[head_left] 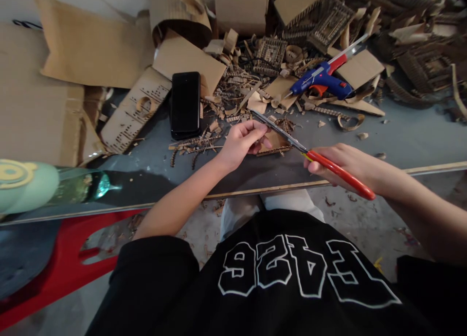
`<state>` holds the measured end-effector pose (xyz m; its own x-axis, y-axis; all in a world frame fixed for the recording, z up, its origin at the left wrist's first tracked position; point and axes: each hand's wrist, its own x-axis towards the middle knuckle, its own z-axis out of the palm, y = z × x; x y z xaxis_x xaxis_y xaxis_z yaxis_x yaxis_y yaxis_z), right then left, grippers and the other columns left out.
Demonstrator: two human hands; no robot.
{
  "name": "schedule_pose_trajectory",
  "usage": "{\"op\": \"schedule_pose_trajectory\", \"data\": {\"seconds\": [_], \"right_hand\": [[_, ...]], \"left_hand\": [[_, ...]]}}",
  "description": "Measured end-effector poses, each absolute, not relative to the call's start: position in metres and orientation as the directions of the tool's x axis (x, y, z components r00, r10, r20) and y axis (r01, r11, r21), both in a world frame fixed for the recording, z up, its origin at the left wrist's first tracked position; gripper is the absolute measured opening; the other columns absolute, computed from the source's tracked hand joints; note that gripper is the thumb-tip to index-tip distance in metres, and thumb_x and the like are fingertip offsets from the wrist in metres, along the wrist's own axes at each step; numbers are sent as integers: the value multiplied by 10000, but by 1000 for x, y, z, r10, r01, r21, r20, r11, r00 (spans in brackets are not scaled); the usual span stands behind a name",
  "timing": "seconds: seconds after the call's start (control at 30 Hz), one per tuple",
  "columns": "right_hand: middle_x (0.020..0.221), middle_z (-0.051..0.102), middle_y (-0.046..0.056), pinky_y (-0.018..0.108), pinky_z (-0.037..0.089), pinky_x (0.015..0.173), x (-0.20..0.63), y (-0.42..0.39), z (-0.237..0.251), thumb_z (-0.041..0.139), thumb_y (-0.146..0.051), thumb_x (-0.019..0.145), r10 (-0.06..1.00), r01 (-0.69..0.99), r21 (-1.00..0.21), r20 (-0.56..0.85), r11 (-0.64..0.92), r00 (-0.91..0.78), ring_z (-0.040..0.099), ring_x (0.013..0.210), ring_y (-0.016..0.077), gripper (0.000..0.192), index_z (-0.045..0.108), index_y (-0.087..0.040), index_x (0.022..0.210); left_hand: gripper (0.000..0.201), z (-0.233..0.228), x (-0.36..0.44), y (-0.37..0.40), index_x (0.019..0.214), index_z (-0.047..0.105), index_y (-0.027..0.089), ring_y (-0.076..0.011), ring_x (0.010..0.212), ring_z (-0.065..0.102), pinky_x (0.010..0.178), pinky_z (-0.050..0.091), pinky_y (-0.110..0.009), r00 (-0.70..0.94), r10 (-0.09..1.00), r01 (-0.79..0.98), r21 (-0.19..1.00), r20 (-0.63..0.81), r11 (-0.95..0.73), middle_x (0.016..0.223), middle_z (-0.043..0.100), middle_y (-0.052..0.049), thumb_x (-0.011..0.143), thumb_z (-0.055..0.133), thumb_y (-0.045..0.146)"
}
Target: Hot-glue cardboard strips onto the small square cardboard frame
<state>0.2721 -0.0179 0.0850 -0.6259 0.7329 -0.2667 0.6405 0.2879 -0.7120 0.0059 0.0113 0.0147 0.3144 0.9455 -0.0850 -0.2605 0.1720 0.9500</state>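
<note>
While our right hand (339, 155) was closed around the red-handled scissors (321, 161), our left hand (241, 137) had its fingers bunched narrowly beside the blades (280, 132); we could not tell whether they pinched anything. We judged the scissors stiff and fairly weighty, best held by the handles. Below the blades, near the edge of the table (412, 141), lay the cardboard piece (275, 142), probably light, bendable and easily crushed, best taken gently by its rim. Farther left lay a phone (185, 105); far right, a glue gun (321, 79). Beyond the phone was a cardboard cylinder (178, 5), and at the near left a green bottle (32, 190); we could not make out what either held.
</note>
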Motion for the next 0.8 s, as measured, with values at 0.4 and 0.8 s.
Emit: {"op": "schedule_pose_trajectory", "data": {"seconds": [0.4, 0.8], "right_hand": [[504, 483, -5, 310, 287, 498, 272, -27, 83, 501, -914, 944, 734, 624, -756, -308, 197, -605, 424, 460, 136, 741, 443, -246, 630], [574, 587, 48, 367, 455, 580, 331, -9, 78, 434, -911, 867, 907, 875, -482, -344, 52, -243, 551, 510, 193, 705, 631, -244, 746]], "left_hand": [[192, 28, 7, 10, 795, 593, 192, -40, 396, 433, 388, 219, -159, 365, 873, -140, 908, -323, 394, 605, 703, 3, 872, 722, 312], [250, 28, -42, 34, 804, 726, 201, -146, 652, 644, 620, 509, -256, 104, 989, 273, 954, 102, -127, 723, 740, -35, 896, 741, 433]]}}
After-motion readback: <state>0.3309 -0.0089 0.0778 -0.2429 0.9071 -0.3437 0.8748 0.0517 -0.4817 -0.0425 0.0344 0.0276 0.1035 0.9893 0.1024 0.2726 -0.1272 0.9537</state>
